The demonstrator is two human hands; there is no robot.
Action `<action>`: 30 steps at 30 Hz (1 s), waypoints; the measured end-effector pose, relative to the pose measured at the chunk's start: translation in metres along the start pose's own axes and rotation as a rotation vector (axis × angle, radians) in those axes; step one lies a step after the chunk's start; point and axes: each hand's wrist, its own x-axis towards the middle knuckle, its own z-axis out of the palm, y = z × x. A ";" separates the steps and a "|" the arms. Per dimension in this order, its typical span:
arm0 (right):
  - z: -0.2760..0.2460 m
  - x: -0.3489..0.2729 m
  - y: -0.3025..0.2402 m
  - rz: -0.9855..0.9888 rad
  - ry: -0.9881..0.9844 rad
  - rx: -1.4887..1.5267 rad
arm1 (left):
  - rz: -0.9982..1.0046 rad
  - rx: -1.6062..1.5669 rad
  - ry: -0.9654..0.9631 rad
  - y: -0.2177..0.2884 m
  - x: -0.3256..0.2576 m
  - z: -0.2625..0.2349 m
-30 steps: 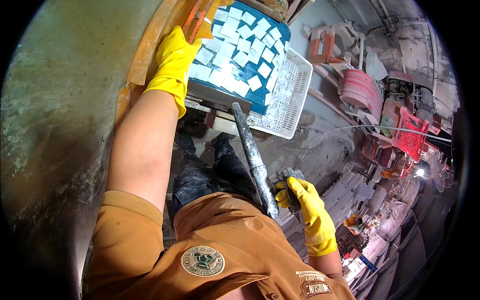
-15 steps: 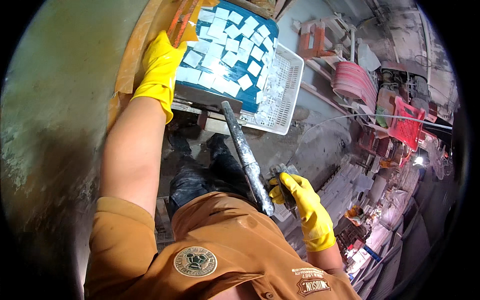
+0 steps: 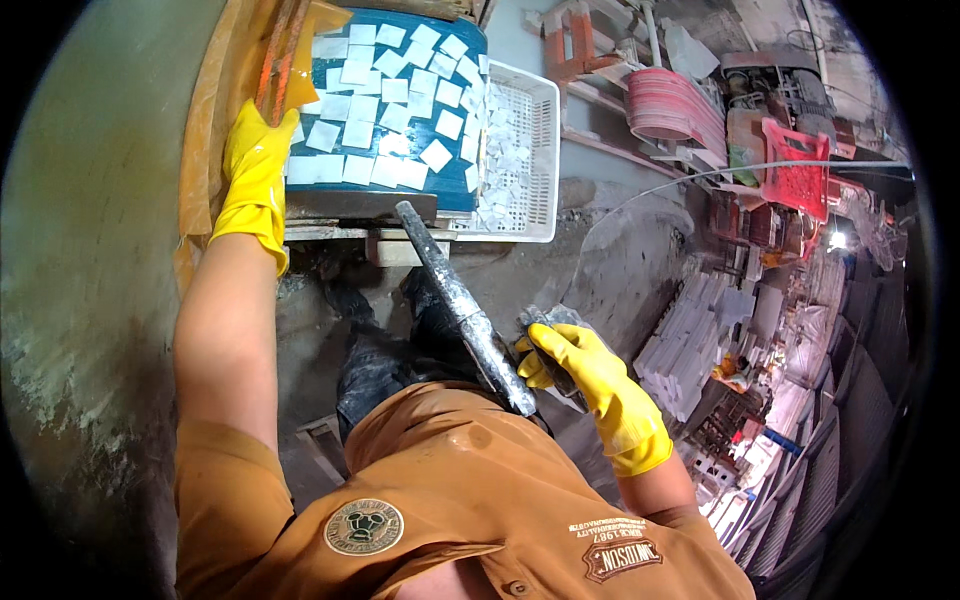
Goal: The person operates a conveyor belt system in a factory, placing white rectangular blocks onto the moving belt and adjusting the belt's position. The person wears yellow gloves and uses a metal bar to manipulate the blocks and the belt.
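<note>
My left hand (image 3: 256, 165), in a yellow rubber glove, is closed at the lower end of an orange-yellow flap (image 3: 318, 18) with orange strips; its fingertips are partly hidden. Right of it, white square tiles (image 3: 395, 90) lie scattered over a wet blue belt (image 3: 459, 188). My right hand (image 3: 600, 390), also gloved in yellow, grips a dark flat piece (image 3: 552, 358) with a ragged grey edge, its kind unclear. Close to that hand, a grey, paint-spattered pipe (image 3: 455, 300) slants from the belt's near edge toward my waist.
A white perforated basket (image 3: 545, 165) at the belt's right side holds more tiles. Farther right are a stack of pinkish trays (image 3: 672, 105), a red crate (image 3: 795, 170) and piled grey slabs (image 3: 685, 345). A thin pale hose (image 3: 740, 168) arcs across the right side.
The whole view has turned, so the belt, basket and left hand appear farther left. Both hands keep their grips; the right hand with the dark piece appears slightly higher.
</note>
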 end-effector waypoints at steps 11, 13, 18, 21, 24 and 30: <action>-0.003 0.001 0.005 0.008 0.010 0.020 | 0.004 -0.043 0.009 -0.005 0.007 0.009; -0.004 0.000 0.005 0.016 0.006 0.024 | 0.001 -0.070 -0.009 -0.004 0.004 0.006; -0.005 -0.001 0.006 0.011 0.020 0.009 | 0.008 -0.053 0.003 0.000 0.001 0.000; -0.004 0.000 0.008 0.004 0.015 0.005 | 0.009 -0.043 -0.012 -0.001 0.002 -0.001; -0.005 0.001 0.011 -0.002 0.013 0.008 | -0.006 -0.054 -0.022 -0.003 0.004 0.000; -0.007 0.003 0.012 -0.011 -0.003 0.030 | -0.009 -0.095 -0.042 -0.006 0.007 0.004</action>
